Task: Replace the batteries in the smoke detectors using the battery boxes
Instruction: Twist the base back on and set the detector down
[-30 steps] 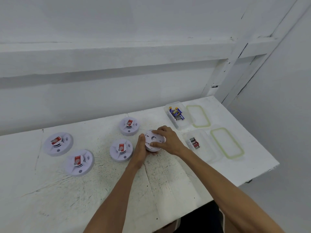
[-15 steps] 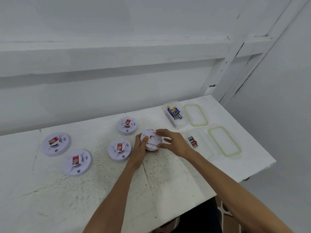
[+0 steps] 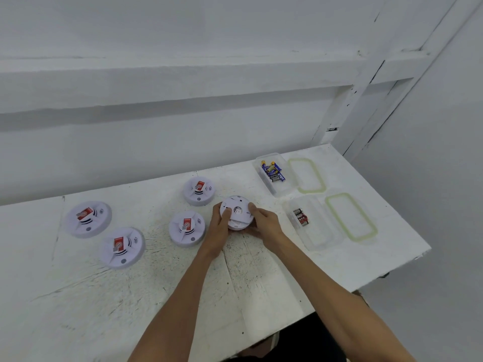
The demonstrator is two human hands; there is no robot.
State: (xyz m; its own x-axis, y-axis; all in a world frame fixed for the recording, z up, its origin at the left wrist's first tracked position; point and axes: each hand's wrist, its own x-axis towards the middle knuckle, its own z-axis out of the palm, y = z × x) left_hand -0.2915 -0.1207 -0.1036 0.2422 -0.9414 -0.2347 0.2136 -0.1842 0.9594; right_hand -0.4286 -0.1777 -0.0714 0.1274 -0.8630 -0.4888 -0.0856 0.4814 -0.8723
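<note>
The left hand [image 3: 219, 227] and right hand [image 3: 265, 226] are gripping a smoke detector [image 3: 238, 212], both curled round its rim. To its right, the near battery box [image 3: 322, 231] and far battery box [image 3: 281, 191] are lying open.

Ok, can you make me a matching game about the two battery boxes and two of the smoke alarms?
Things
1. far battery box
2. near battery box
3. smoke detector nearest the boxes
4. far-left smoke detector

States
A. gripped by the left hand and the right hand
B. holds red and black batteries
C. lies on the table, red label up
D. holds blue and yellow batteries

Pairs: 1-D, 2-B, 3-A, 4-C
</note>
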